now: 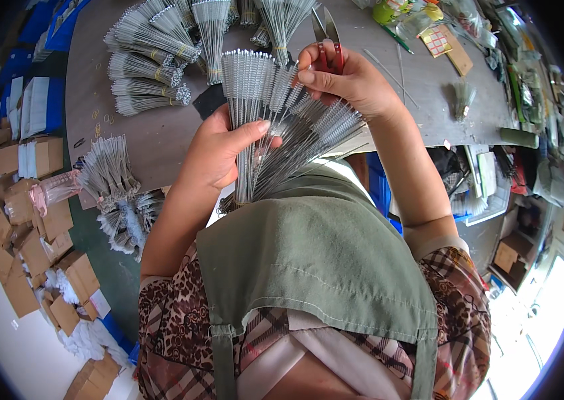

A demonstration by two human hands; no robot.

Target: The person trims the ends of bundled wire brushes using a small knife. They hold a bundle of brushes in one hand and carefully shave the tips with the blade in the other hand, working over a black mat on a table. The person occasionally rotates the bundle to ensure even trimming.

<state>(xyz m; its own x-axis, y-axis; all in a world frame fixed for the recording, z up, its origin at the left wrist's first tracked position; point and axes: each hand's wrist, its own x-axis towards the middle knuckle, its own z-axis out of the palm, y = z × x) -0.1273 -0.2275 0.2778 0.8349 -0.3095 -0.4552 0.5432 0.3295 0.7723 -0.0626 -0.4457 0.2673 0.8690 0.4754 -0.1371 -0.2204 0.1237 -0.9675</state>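
Note:
My left hand (218,148) is closed around an upright bundle of thin wire brushes (248,79), with bristled ends up and bare wire stems down. More loose wire brushes (325,130) fan out to the right, above the lap of my green apron (315,247). My right hand (355,83) grips scissors (326,41) with red handles, their blades parted and pointing away from me. Its fingertips are at the bristled end of a brush beside the bundle; whether they pinch it is hard to see.
Tied brush bundles (152,65) cover the table's (428,120) far left, and more brushes (112,170) hang near its left edge. On the right lie a small brush bunch (463,100), a wooden board (456,57) and a green pen (398,41). Cardboard boxes (22,267) pile up at left.

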